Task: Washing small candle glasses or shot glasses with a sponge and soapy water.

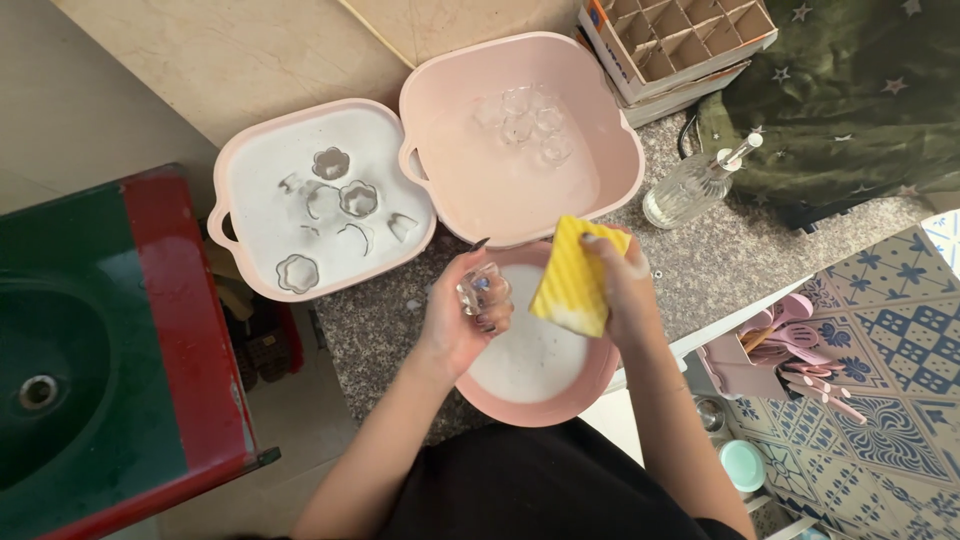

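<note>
- Three pink basins here: a round one with soapy white water right under the hands, a square one with five or so clear glass pieces lying in white water, and a second square one with a cluster of clear glasses.
- One small clear glass, faceted and see-through, sits pinched in the left hand just over the round basin's left rim; fingers curled snug round it.
- One yellow ribbed sponge, foamy at the bottom edge, gripped by the right hand, right beside the glass.
- Speckled grey stone counter, one glass pump bottle, a divided cardboard box, a green-and-red sink, patterned blue floor tiles.
</note>
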